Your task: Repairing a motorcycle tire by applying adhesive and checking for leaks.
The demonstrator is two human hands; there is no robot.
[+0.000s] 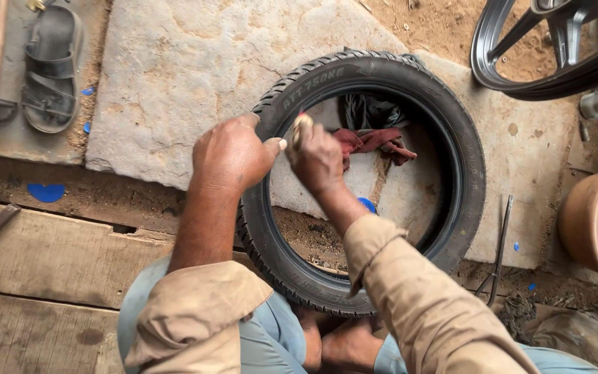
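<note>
A: What is the ground like?
B: Bare dirt with a pale stone slab point(188, 62) upper centre and wooden planks point(43, 263) lower left. A sandal point(51, 66) lies upper left, a wheel rim point(555, 48) upper right.
A: And the hands?
B: A black motorcycle tyre point(444, 118) lies flat mid-frame. The left hand point(233, 154) is curled on its upper-left edge; the right hand point(315, 158) is closed around a small pale object point(302, 125) just beside it.

Stone slab point(174, 76), dirt, wood planks point(43, 277)
</note>
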